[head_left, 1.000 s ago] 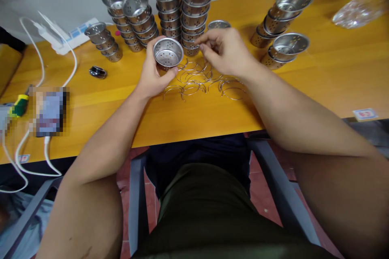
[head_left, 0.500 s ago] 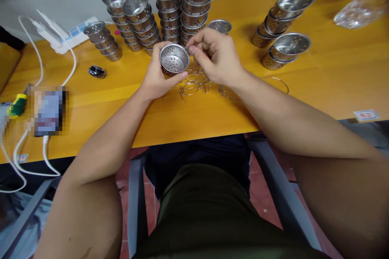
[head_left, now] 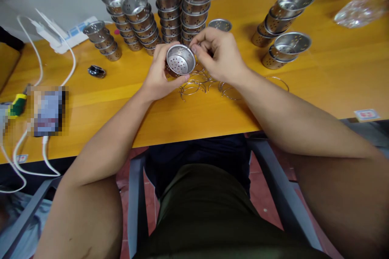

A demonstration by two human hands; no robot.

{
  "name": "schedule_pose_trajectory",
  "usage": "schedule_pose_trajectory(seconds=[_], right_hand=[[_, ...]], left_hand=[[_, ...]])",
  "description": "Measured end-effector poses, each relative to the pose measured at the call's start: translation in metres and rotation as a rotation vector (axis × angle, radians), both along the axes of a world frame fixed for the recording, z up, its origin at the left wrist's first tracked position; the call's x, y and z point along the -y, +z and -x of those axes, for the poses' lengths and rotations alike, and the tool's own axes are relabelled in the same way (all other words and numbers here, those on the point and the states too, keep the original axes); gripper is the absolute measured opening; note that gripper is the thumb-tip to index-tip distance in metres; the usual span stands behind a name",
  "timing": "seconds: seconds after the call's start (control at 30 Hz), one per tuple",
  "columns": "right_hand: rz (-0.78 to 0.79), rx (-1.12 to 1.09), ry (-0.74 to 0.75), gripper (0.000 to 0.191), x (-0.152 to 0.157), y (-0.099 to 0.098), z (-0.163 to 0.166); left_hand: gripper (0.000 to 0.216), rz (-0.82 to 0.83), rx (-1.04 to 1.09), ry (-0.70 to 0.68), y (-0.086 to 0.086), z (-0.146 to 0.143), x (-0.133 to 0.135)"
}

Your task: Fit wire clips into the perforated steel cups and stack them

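Observation:
My left hand is wrapped around a small perforated metal cup, its open mouth tilted toward me. At the cup's right rim, the thumb and fingertips of my right hand pinch the end of a thin metal wire; most of that wire is hidden. Several loose curved wires lie on the table below both hands. Just behind my right hand stands another perforated cup, partly covered by it.
Tall stacks of perforated cups stand along the back, with shorter stacks at the right. A clear plastic bag lies far right. On the left are a power strip, a small dark shiny object, white cables and a blurred-out device.
My left hand has shifted slightly right and down with the cup. My right fingertips have moved a little to the right, still pinching at the rim.

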State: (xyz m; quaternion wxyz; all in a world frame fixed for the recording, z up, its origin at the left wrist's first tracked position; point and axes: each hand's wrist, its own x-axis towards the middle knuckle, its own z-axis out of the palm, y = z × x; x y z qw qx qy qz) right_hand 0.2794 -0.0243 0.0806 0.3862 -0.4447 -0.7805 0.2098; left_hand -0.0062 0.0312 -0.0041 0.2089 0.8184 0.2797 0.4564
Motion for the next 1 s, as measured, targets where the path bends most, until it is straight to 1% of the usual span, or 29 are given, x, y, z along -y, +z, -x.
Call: schedule_pose_trajectory(seconds=[0.1, 0.2, 0.33, 0.47, 0.57, 0.67, 0.83, 1.0], right_hand=[[0.01, 0.03, 0.01, 0.075, 0.004, 0.003, 0.001], [0.005, 0.092, 0.014, 0.078, 0.009, 0.008, 0.003], [0.012, 0.114, 0.006, 0.078, 0.012, 0.01, 0.006], [0.014, 0.096, -0.021, 0.071, 0.011, 0.006, 0.009], [0.016, 0.092, -0.039, 0.066, 0.01, 0.004, 0.01], [0.004, 0.084, -0.046, 0.062, 0.01, 0.002, 0.012], [-0.012, 0.107, -0.042, 0.066, 0.01, 0.001, 0.013], [-0.039, 0.171, -0.038, 0.064, 0.01, 0.002, 0.016]], left_hand=[[0.101, -0.013, -0.011, 0.006, 0.004, 0.001, 0.002], [0.097, 0.004, 0.002, 0.009, 0.005, 0.0, 0.004], [0.102, 0.07, 0.014, -0.008, -0.003, -0.005, 0.006], [0.103, 0.061, 0.028, -0.068, -0.009, -0.008, 0.004], [0.099, 0.075, 0.024, -0.059, -0.007, -0.008, 0.003], [0.101, 0.091, 0.016, -0.053, -0.005, -0.009, 0.004], [0.105, 0.072, 0.011, -0.053, -0.007, -0.01, 0.005], [0.107, 0.055, 0.011, -0.063, -0.005, -0.008, 0.007]])
